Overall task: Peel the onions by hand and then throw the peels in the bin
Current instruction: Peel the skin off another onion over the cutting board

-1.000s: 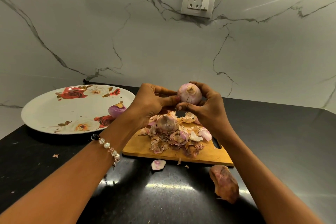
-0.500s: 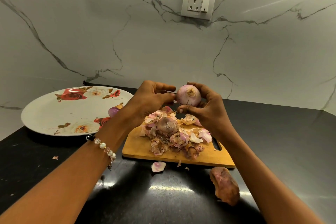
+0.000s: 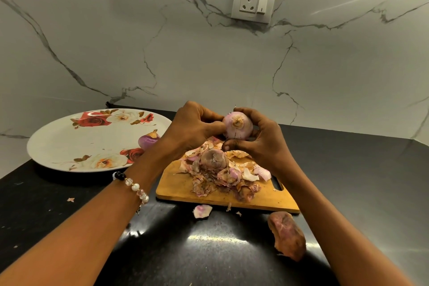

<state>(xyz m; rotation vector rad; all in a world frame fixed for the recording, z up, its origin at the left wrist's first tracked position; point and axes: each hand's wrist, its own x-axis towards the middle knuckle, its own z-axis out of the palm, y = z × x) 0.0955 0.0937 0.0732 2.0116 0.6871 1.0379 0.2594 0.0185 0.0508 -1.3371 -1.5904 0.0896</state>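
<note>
A pale pink onion [image 3: 238, 125] is held in the air above the wooden cutting board [image 3: 181, 183], its root end facing me. My right hand [image 3: 262, 139] cups it from the right with curled fingers and thumb below. My left hand [image 3: 195, 127] grips it from the left, thumb pressed on its skin. On the board lies a heap of dry onion peels [image 3: 222, 176] with an unpeeled brownish onion [image 3: 213, 158] on top. A peeled purple onion [image 3: 148, 140] sits on the floral plate [image 3: 69, 146].
A large loose peel [image 3: 286, 234] and a small pink peel piece [image 3: 202, 211] lie on the black counter in front of the board. A marble wall with a power socket [image 3: 253, 2] stands behind. No bin is in view.
Both hands have kept the onion and turned it slightly; its root end now faces me more squarely. My left thumb has shifted onto the onion's side.
</note>
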